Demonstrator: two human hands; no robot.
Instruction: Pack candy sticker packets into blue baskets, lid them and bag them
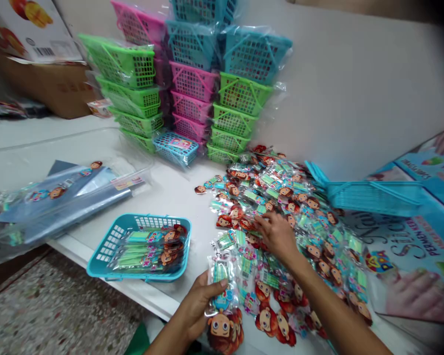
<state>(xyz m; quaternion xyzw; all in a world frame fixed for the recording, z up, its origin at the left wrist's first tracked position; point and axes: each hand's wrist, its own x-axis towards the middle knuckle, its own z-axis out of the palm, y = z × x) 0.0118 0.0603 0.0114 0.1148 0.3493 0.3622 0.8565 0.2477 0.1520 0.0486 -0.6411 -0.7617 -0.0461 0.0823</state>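
Note:
My left hand [197,306] is closed round a small stack of clear-wrapped toy packets [222,301] with cartoon doll heads, held at the table's near edge. My right hand [277,235] reaches into a wide pile of the same packets [281,207] spread over the white table; its fingers curl down onto the pile, and I cannot make out whether they grip one. A turquoise plastic basket [111,246] to the left of my left hand holds several packets lying flat.
Stacks of wrapped green [133,64], pink [192,81] and turquoise baskets [255,49] stand against the back wall. A nested stack of turquoise baskets [370,195] lies on its side at right, by printed boxes [422,236]. Clear plastic sheets [59,197] lie at left, a cardboard box [48,84] behind.

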